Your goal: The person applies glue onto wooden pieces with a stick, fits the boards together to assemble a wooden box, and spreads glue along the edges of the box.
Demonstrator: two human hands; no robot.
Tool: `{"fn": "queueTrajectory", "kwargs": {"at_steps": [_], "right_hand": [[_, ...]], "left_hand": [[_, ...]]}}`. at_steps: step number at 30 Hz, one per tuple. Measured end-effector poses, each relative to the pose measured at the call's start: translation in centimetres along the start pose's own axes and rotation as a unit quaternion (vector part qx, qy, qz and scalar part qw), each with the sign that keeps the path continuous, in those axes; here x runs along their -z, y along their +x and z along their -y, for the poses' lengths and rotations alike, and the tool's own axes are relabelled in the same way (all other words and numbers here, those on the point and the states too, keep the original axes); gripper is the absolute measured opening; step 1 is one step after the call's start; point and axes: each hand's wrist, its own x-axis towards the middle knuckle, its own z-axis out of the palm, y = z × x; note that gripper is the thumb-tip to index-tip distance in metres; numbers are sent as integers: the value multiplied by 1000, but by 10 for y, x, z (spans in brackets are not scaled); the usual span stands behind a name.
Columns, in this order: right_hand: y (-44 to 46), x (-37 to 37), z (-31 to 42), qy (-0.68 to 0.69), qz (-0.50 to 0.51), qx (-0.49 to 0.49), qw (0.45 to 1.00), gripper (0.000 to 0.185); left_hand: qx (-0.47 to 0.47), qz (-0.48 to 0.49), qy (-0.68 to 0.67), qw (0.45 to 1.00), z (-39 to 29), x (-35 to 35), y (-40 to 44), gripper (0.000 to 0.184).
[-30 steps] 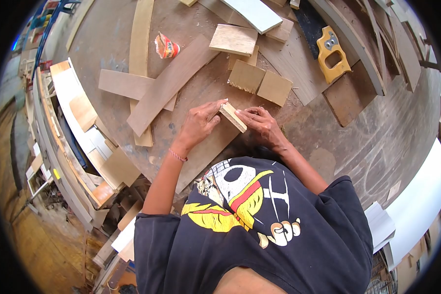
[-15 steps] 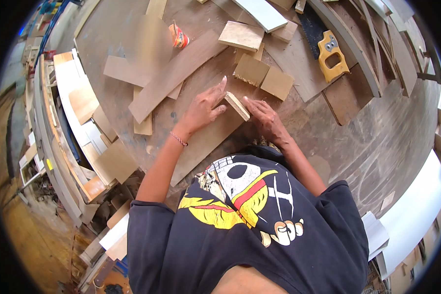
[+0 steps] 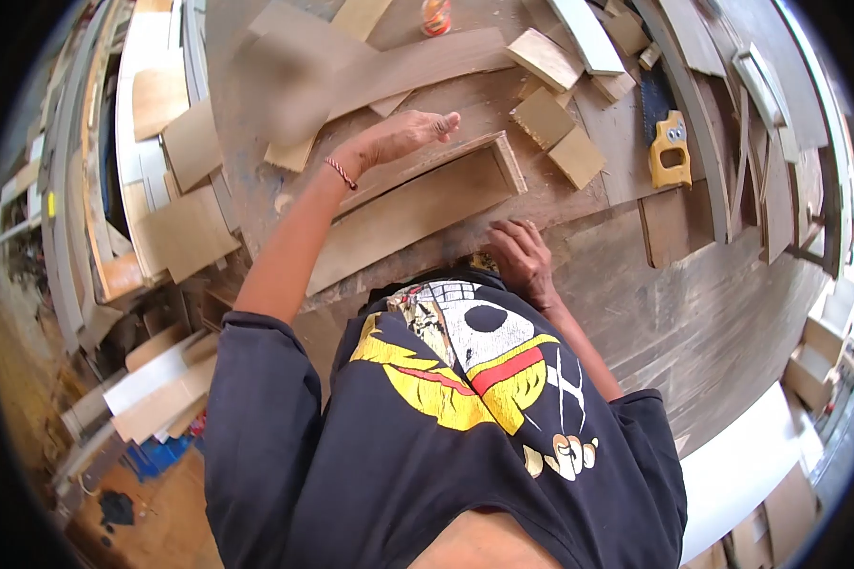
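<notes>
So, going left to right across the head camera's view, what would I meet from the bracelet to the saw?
Bracelet → left hand → right hand → white-faced board → yellow-handled saw. Pieces that overlap these are left out.

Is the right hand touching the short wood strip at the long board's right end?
Apart: the head view shows bare worktop between the right hand and the short wood strip.
</notes>
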Motion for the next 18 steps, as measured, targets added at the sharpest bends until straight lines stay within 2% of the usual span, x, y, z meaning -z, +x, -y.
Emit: {"fn": "queueTrajectory", "kwargs": {"at_steps": [2,3,6,12,18], "right_hand": [[9,-11,5,-57,46,124,990,27],[12,-16,8,-56,51,130,989,27],[24,-35,19,-62,146,218,963,34],[44,-73,39,-49,176,289,940,44],[47,-88,43,-38,195,283,938,46]], "left_hand": [[34,10,45,998,15,8,-8,64],[14,32,30,999,22,10,-9,62],[3,10,52,999,38,9,-27,62],[50,26,-47,997,55,17,-45,62],[93,64,-55,992,72,31,-62,60]]}}
